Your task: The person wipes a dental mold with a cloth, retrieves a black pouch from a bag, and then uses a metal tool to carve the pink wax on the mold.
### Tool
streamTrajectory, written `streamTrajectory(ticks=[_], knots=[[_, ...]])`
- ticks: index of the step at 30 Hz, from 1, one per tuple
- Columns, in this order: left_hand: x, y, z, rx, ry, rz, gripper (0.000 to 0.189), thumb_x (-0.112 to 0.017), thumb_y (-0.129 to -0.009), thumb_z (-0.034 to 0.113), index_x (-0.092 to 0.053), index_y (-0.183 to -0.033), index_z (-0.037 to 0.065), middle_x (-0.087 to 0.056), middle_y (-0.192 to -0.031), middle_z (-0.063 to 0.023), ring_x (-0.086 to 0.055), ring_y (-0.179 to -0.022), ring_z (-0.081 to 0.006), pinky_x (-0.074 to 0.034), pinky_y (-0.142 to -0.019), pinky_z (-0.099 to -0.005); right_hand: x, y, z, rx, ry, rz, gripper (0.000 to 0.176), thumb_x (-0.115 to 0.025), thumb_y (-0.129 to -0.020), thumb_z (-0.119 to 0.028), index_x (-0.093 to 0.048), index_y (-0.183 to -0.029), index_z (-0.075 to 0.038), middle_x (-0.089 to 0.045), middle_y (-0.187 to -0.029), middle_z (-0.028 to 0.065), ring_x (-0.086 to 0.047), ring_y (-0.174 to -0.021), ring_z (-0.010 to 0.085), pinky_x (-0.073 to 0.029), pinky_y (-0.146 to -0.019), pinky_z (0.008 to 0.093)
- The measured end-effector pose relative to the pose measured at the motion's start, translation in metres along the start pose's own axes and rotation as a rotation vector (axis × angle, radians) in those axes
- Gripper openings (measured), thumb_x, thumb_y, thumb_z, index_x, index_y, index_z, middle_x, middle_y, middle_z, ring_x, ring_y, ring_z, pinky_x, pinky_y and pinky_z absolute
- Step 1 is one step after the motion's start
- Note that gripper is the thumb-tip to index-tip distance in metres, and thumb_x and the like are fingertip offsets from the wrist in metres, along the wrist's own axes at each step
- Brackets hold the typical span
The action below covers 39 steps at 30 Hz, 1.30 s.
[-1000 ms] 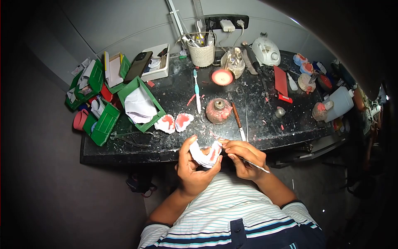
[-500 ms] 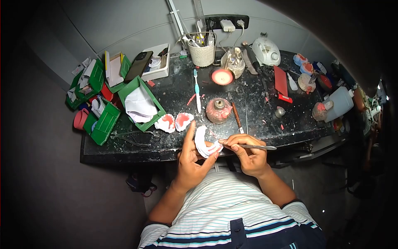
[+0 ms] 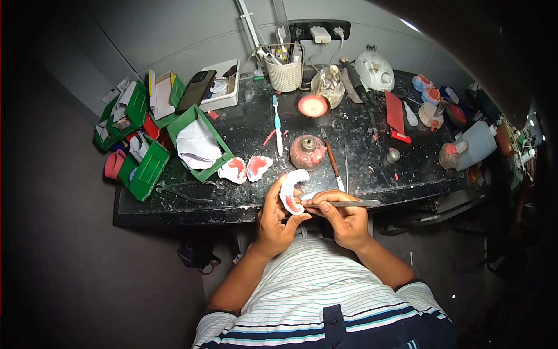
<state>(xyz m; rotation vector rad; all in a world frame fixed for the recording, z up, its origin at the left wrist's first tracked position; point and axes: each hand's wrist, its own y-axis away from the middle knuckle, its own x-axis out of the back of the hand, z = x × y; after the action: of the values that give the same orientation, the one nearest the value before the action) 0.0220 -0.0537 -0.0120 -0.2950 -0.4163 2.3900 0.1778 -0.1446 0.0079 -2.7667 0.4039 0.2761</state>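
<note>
My left hand [image 3: 276, 225] grips a white plaster dental model [image 3: 288, 189] with a strip of pink wax along its lower part. It is tilted up near the bench's front edge. In my right hand [image 3: 346, 222] is a slim metal wax carver [image 3: 361, 203], pinched between thumb and fingers. One end of it meets the model's waxed side; whether it touches the wax is hard to see. Just beyond my left hand lie two more plaster models, one [image 3: 233, 171] beside the other [image 3: 258, 168], both with pink wax.
A glass burner [image 3: 307, 153] with pink wax on it stands ahead of my hands. Nearby are a wooden-handled knife [image 3: 332, 158], a toothbrush [image 3: 277, 125] and a bowl of wax [image 3: 313, 106]. Green trays [image 3: 200, 142] and pliers [image 3: 185, 191] are at left, pink wax sheets [image 3: 394, 113] at right.
My left hand has turned the model, so its waxed inner side shows more. My right hand has shifted slightly left with the wax carver.
</note>
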Motion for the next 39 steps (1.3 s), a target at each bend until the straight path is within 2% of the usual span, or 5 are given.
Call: streamTrajectory(ticks=[14,23,28,34,39], knots=[[0.005,0.005,-0.009,-0.058,-0.131,-0.014,0.087,-0.074,-0.087,-0.005,-0.021,-0.155,-0.003,-0.056,-0.122,-0.0151,-0.066,-0.105,-0.0193,-0.058,-0.092,-0.0311,0.007,0.000,0.003,0.058,0.171,-0.065,0.014,-0.059,-0.101,-0.002,-0.068,-0.103,0.009,-0.070,-0.103,0.0153,-0.068,-0.095,0.0171,-0.055,-0.084,0.0289],[0.005,0.005,-0.010,-0.093,-0.196,-0.017,0.085,-0.076,-0.086,-0.004,-0.024,-0.154,-0.004,-0.058,-0.123,-0.0161,-0.067,-0.104,-0.0185,-0.058,-0.090,-0.0302,0.012,-0.003,-0.001,-0.026,0.072,-0.151,0.015,-0.057,-0.102,-0.002,-0.067,-0.103,0.010,-0.071,-0.105,0.0166,-0.068,-0.096,0.0177,-0.055,-0.086,0.0298],[0.004,0.004,-0.009,-0.091,-0.181,-0.025,0.086,-0.077,-0.086,-0.003,-0.025,-0.154,-0.004,-0.059,-0.122,-0.0163,-0.066,-0.104,-0.0175,-0.057,-0.091,-0.0299,0.008,-0.002,0.003,-0.160,-0.168,0.000,0.017,-0.060,-0.101,-0.006,-0.065,-0.102,0.010,-0.069,-0.105,0.0202,-0.070,-0.099,0.0235,-0.060,-0.092,0.0361],[0.003,0.007,-0.013,-0.094,-0.191,0.001,0.086,-0.077,-0.086,-0.002,-0.025,-0.154,-0.004,-0.059,-0.123,-0.0165,-0.065,-0.105,-0.0173,-0.056,-0.092,-0.0296,0.013,-0.003,0.000,-0.031,0.107,-0.150,0.017,-0.059,-0.102,-0.005,-0.065,-0.101,0.011,-0.068,-0.106,0.0201,-0.070,-0.098,0.0238,-0.061,-0.091,0.0359],[0.003,0.006,-0.014,-0.096,-0.150,0.009,0.087,-0.078,-0.085,-0.001,-0.025,-0.154,-0.004,-0.059,-0.123,-0.0165,-0.064,-0.108,-0.0174,-0.056,-0.094,-0.0301,0.010,-0.001,0.004,-0.102,-0.019,-0.064,0.017,-0.058,-0.102,-0.005,-0.065,-0.104,0.011,-0.070,-0.104,0.0181,-0.070,-0.097,0.0217,-0.060,-0.090,0.0337]])
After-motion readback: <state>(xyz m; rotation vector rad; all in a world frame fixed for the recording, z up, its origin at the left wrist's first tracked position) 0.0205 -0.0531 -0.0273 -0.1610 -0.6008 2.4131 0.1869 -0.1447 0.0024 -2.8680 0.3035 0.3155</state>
